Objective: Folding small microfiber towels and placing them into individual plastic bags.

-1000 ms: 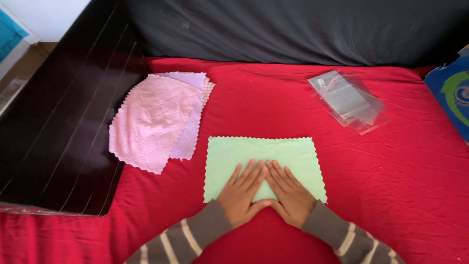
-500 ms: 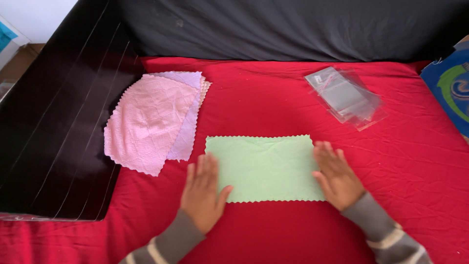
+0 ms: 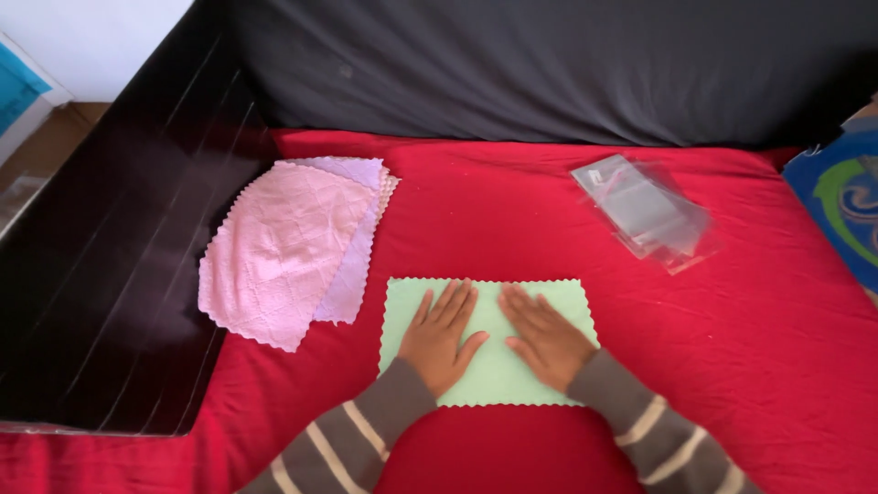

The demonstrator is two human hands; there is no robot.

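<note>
A folded light green cloth (image 3: 486, 382) with a zigzag edge lies flat on the red sheet (image 3: 512, 210). My left hand (image 3: 441, 335) rests palm down on its left half, fingers spread. My right hand (image 3: 544, 335) presses flat on its right half. Both hands lie side by side near the cloth's middle, holding nothing. My sleeves are grey with pale stripes.
A stack of pink and lilac cloths (image 3: 285, 247) overlaps the red sheet's left edge and a dark glossy board (image 3: 110, 265). Clear plastic sleeves (image 3: 649, 212) lie at the back right. A blue box (image 3: 846, 206) sits at the right edge. Dark grey fabric (image 3: 549, 64) runs along the back.
My hands slid outward from the cloth's middle to its two side edges, then came back to the middle. The green cloth stays flat in place.
</note>
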